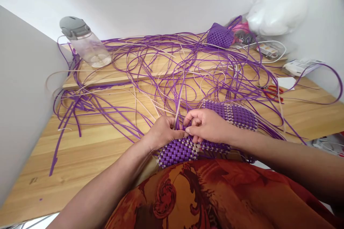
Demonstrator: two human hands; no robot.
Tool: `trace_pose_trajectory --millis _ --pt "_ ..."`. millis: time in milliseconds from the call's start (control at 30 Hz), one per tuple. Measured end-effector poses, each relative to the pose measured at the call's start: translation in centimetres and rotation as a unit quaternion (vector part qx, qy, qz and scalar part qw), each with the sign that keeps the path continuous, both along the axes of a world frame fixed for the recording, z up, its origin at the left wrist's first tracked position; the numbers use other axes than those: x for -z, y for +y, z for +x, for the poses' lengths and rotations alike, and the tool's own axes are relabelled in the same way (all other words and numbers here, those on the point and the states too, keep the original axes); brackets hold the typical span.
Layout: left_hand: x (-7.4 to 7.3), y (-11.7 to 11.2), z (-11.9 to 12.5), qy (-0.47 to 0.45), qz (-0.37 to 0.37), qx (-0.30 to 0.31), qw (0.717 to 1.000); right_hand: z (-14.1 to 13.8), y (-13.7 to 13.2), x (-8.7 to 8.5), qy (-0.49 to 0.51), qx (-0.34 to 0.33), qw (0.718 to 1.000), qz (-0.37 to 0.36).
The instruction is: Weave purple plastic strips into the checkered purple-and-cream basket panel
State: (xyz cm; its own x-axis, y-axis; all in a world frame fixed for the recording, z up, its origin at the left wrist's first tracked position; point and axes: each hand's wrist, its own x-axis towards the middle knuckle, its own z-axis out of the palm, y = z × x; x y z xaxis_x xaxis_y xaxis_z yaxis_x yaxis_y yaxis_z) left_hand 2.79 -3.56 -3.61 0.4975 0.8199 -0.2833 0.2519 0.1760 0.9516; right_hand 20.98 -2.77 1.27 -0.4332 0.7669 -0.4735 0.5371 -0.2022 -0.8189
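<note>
1. The wooden surface (80,150) fills most of the view, and a raised wooden board lies across its far part.
2. A grey panel (21,96) stands along the left edge of the surface.
3. An orange-red patterned cloth (201,193) covers the person's lap at the bottom, and both forearms pass over it.
4. Loose purple and cream strips (161,68) spread in a tangle over the middle and the back of the surface. Some of them hang over its left edge.
5. The woven mat (236,114), purple with cream squares, lies at the near edge of the surface, partly on the lap and under both hands.
6. A white plastic bag (279,10) sits in the far right corner.
7. The left hand (163,132) rests on the mat with its fingers closed around a cream strip (177,112) that rises straight up from the weave.
8. The right hand (205,125) touches the left one. Its fingertips are pinched together at the same spot of the mat, it seems on a purple strand, but the fingers cover it.
9. A clear water bottle (86,43) with a grey lid stands at the far left on the board.
10. A small purple woven basket (219,35) lies at the back, just beside the bag.
11. Red scissors (272,92) lie on the right, under some strips.
</note>
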Motion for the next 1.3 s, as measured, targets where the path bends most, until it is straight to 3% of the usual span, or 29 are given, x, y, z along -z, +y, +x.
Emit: trace_pose_trajectory --millis 100,267,600,700,833,900,967,1133,1200,1300 --pt "-0.4 0.0 0.0 0.013 -0.008 -0.003 1.0 0.0 0.1 0.0 0.004 -0.011 1.0 0.013" --pt "-1.1 0.0 0.0 0.022 -0.015 -0.009 1.0 -0.2 0.3 -0.1 -0.006 -0.006 0.999 -0.032" --pt "-0.1 0.0 0.0 0.053 0.033 -0.007 0.998 -0.5 0.4 0.5 -0.007 0.03 0.998 -0.058" --pt "-0.1 -0.1 0.1 0.064 0.04 -0.014 0.997 -0.5 0.2 0.8 -0.023 0.018 0.999 -0.014" --pt "-0.5 -0.2 0.2 0.1 0.062 -0.026 0.993 -0.6 -0.2 1.5 -0.086 -0.016 0.983 0.16" --pt "-0.6 -0.2 0.1 0.108 0.06 -0.023 0.992 -0.7 -0.5 1.7 -0.1 -0.016 0.972 0.213" --pt "-0.6 -0.1 0.1 0.079 0.039 -0.013 0.996 -0.7 -0.7 1.7 -0.078 -0.006 0.977 0.2" --pt "-0.6 0.1 0.2 -0.012 -0.039 -0.009 0.999 0.4 -1.2 0.9 0.037 -0.01 0.997 0.074" --pt "-0.7 0.0 0.3 -0.043 -0.067 -0.006 0.997 0.8 -1.2 0.6 0.015 -0.034 0.995 0.089" --pt "-0.8 -0.1 0.4 -0.094 -0.092 0.002 0.991 0.8 -1.6 0.2 -0.055 -0.074 0.977 0.193"
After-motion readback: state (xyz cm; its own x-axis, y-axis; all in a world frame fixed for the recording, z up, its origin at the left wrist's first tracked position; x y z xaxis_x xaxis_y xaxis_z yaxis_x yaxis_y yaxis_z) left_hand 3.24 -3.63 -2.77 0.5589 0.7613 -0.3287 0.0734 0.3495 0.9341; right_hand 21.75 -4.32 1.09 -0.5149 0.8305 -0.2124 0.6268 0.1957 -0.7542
